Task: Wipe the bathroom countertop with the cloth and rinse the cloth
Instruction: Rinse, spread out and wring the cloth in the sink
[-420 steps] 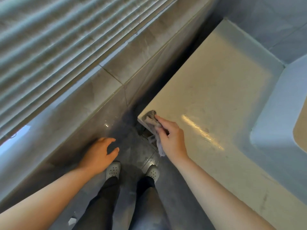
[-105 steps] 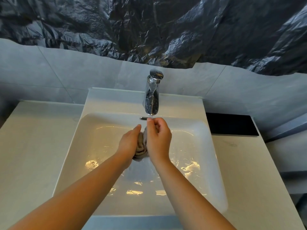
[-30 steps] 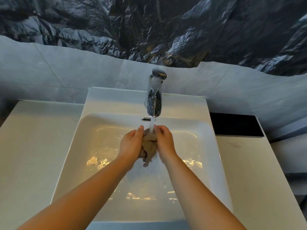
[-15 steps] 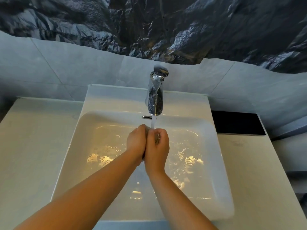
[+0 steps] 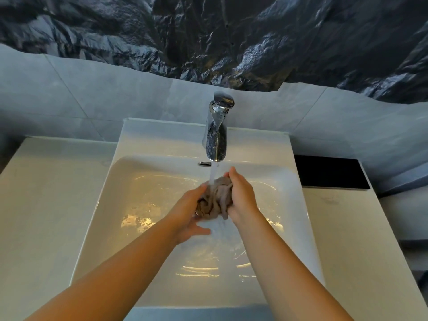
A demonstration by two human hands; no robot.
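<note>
A wet, bunched grey-brown cloth [image 5: 215, 200] sits between my two hands over the white sink basin [image 5: 111, 205]. My left hand [image 5: 187, 214] holds its left side, fingers under and around it. My right hand [image 5: 242, 195] grips its right side. Water streams from the chrome faucet [image 5: 216, 135] onto the top of the cloth and drips into the basin. The pale countertop [image 5: 46, 193] runs along both sides of the sink.
A black rectangular panel [image 5: 328, 172] lies at the back right of the counter. Grey wall tiles [image 5: 92, 98] stand behind the sink, with crumpled dark plastic sheeting [image 5: 208, 35] above them. A chrome overflow slot [image 5: 204, 163] sits under the spout.
Half a second ago my hands were pressed together around the cloth. Now they have parted, and the bunched cloth shows between them under the running water.
</note>
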